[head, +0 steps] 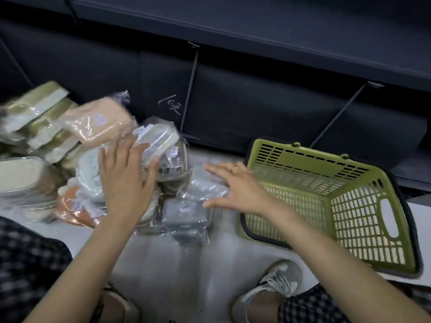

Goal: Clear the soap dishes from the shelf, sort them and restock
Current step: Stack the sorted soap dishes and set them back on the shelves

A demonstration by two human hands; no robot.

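Left hand: fingers straight, spread, lying on the wrapped soap dishes heaped on the floor at 9 o'clock, fingertips against a clear-lidded dish atop the heap. Right hand: fingers straight, flat on a grey dish at centre, gripping nothing. Green basket at 3 o'clock, just beside the right hand; dark shelf at 12 o'clock.

The pale floor carries a heap of wrapped soap dishes left, a green basket right.
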